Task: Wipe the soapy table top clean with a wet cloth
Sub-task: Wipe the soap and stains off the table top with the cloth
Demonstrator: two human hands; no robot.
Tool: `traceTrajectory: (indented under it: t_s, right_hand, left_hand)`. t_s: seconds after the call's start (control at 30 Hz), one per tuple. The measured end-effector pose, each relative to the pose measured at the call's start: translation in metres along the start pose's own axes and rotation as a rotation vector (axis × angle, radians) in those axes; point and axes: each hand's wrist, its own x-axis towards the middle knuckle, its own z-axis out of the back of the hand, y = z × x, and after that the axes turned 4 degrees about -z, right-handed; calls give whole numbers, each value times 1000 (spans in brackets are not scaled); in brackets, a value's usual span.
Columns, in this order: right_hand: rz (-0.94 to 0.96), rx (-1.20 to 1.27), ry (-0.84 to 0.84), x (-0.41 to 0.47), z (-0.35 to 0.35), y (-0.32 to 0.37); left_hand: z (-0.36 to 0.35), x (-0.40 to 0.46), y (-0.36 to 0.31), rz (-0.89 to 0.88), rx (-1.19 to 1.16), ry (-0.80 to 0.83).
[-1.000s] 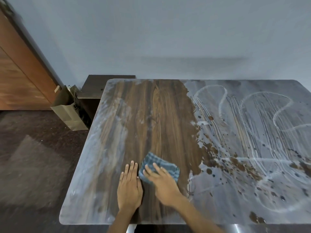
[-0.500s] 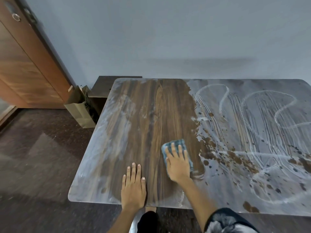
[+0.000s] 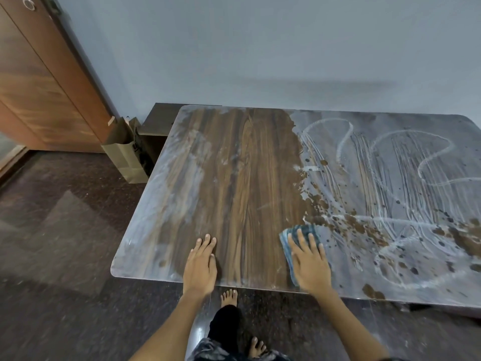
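The wooden table top [image 3: 242, 178] shows bare brown grain in its middle strip. A thin soap film covers its left edge, and its right half [image 3: 390, 183] is white with soapy streaks and brown spots. My right hand [image 3: 309, 264] presses flat, fingers spread, on a blue checked cloth [image 3: 299, 231] at the near edge, right on the border of the soapy half. Part of the cloth is hidden under the palm. My left hand [image 3: 201, 267] rests flat on the wiped wood near the front edge, holding nothing.
A brown paper bag [image 3: 125, 157] stands on the dark floor by the table's far left corner, beside a low dark unit [image 3: 158, 121]. A wooden door [image 3: 44, 82] is at the left. A grey wall runs behind the table. My bare feet [image 3: 229, 298] are under the front edge.
My right hand has slid the cloth to the right, from beside my left hand to the edge of the soapy half. My left hand stays flat near the front edge.
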Motion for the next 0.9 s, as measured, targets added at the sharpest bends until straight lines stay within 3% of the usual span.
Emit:
traceTrajectory:
  t_s: [0.1, 0.23, 0.37, 0.5, 0.6, 0.67, 0.77, 0.83, 0.9]
  right_hand:
    - [18, 2, 76, 18, 6, 46]
    - [395, 15, 98, -6, -4, 110]
    - [558, -75, 192, -38, -18, 103]
    - [544, -61, 120, -50, -13, 37]
    - [379, 60, 136, -39, -5, -7]
    - [238, 188, 188, -23, 0, -5]
    - [74, 203, 100, -2, 0, 43]
    - [150, 167, 141, 1, 4, 83]
    - [391, 120, 191, -4, -1, 111]
  left_hand:
    - [1, 1, -4, 32, -70, -17]
    - [1, -1, -5, 70, -164, -75]
    - [1, -5, -3, 61, -172, -137]
    - [-1, -5, 4, 20, -92, -134]
    - [2, 4, 5, 14, -31, -144]
    - [6, 14, 6, 6, 6, -159]
    - [10, 30, 3, -3, 5, -167]
    - [8, 38, -2, -20, -18, -163]
    - [6, 46, -6, -57, -39, -148]
